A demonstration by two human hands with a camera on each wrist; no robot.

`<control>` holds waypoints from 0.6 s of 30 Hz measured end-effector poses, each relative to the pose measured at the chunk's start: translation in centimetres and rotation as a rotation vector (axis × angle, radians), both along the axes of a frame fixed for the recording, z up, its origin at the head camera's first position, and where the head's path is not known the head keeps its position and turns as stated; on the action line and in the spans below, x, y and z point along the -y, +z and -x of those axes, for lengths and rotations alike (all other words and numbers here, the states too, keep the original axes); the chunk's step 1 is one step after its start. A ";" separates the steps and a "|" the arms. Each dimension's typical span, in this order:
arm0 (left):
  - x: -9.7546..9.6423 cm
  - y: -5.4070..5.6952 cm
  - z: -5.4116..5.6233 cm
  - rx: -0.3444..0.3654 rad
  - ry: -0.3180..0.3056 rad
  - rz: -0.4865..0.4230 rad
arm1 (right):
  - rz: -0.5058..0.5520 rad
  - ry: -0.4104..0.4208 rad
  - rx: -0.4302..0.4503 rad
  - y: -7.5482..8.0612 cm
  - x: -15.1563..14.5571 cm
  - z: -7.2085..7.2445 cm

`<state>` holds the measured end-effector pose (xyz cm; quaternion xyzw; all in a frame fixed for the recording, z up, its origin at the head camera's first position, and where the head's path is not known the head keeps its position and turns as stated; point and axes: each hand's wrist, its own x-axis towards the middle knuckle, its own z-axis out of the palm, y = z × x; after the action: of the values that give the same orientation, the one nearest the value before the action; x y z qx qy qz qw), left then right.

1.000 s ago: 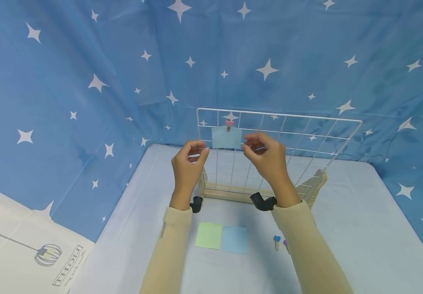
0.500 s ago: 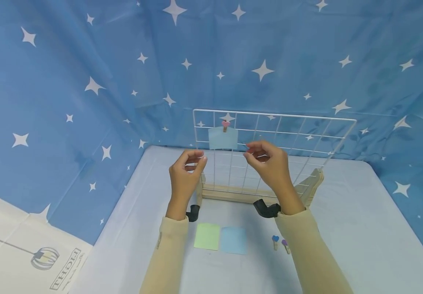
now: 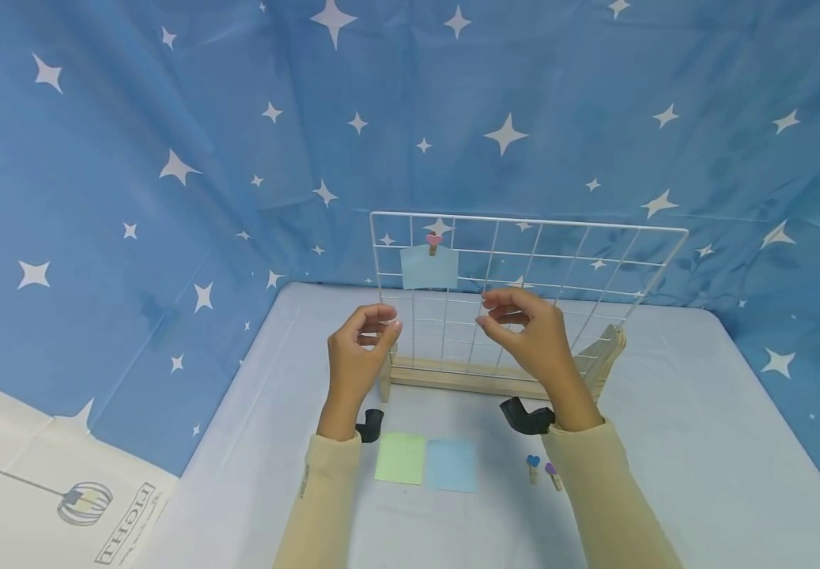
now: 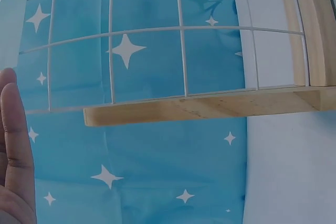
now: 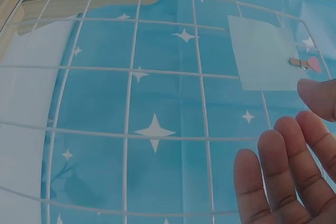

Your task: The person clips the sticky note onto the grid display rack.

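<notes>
A pale blue paper note (image 3: 428,269) hangs near the top left of a white wire grid (image 3: 538,251), pinned by a small wooden clothespin with a pink heart (image 3: 434,240). My left hand (image 3: 360,348) is below and left of the note, fingers loosely curved, holding nothing. To the right and a little below it is my right hand (image 3: 527,328), also loosely curved with a gap between thumb and fingers. In the right wrist view the note (image 5: 262,53) and its heart clothespin (image 5: 305,63) lie beyond the thumb and fingers (image 5: 278,166).
On the white table (image 3: 673,442) lie a green note (image 3: 399,458) and a blue note (image 3: 451,465) side by side. Right of them are two clothespins, one with a blue heart (image 3: 534,462), one purple (image 3: 552,471). A wooden base (image 3: 466,379) supports the grid; a starry blue curtain stands behind.
Both hands have moved down and back from the hanging note, the right one also drawing away to the right. The note stays clipped on the grid. The head view has shifted slightly.
</notes>
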<state>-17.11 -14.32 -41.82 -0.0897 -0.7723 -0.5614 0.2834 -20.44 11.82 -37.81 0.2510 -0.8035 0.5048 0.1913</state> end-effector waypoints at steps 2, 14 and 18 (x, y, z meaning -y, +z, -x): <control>0.1 -0.2 -0.1 0.010 -0.011 0.004 | 0.008 0.014 0.003 -0.3 -0.2 -0.1; 0.8 -1.0 -0.9 0.076 -0.056 0.016 | -0.014 0.047 0.010 -1.6 -1.1 -0.5; 1.0 -1.4 -1.0 0.088 -0.070 0.020 | -0.034 0.046 0.035 -2.0 -1.4 -0.7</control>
<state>-16.07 -15.28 -43.23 -0.0949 -0.7861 -0.5666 0.2282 -19.76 13.17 -39.78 0.2637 -0.8091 0.4998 0.1616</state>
